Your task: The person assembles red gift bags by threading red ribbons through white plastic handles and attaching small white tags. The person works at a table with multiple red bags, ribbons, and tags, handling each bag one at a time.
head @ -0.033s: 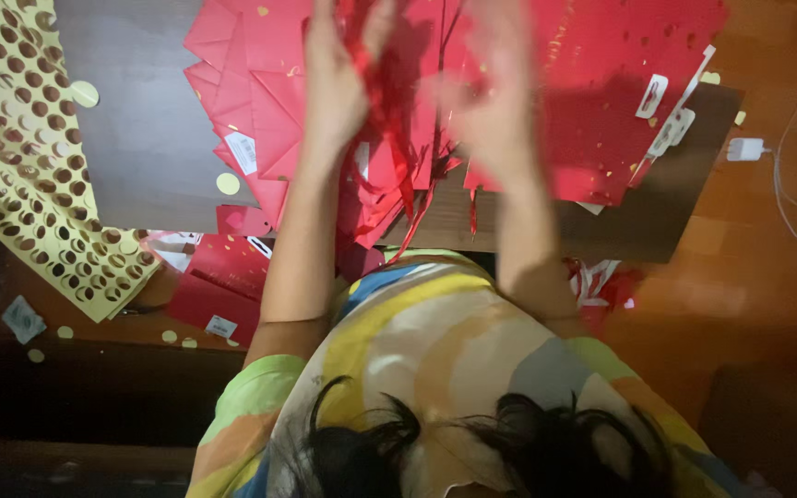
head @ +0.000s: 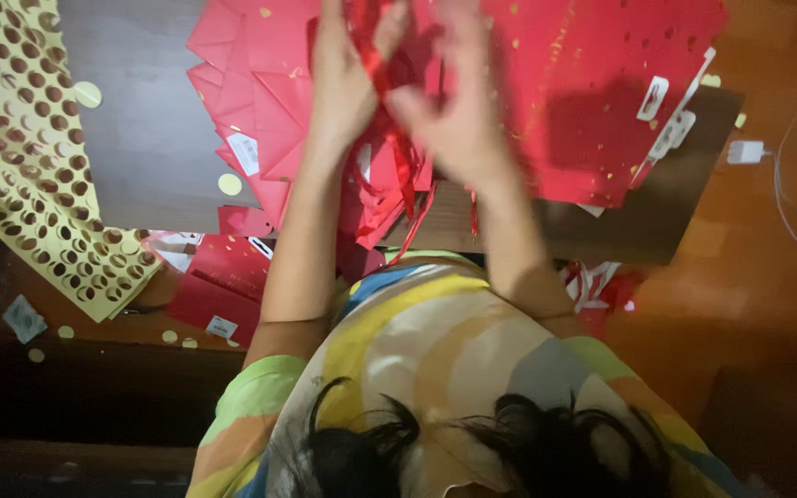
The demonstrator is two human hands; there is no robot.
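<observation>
Pinching a red ribbon (head: 382, 69) between thumb and fingers, the left hand (head: 348, 78) has its grip closed on the strand above a spread of red paper bags (head: 592, 101). The right hand (head: 458, 115) is blurred just beside it, fingers partly curled; whether its grip holds the ribbon cannot be told. More ribbon hangs down between the forearms toward the near edge of the dark counter (head: 140, 138).

The bags overlap in a loose fan, some with white tags (head: 654, 97), and one more red bag (head: 223, 286) lies below the counter's edge. A yellow sheet punched with round holes (head: 20, 157) drapes over the left side, with gold paper dots (head: 229, 183) scattered about. A white charger and cable (head: 749, 152) sit on the wooden floor to the right.

Judging from this, a pull on the thin ribbon could slip it from the pinch, or drag the loosely stacked bags off the edge.
</observation>
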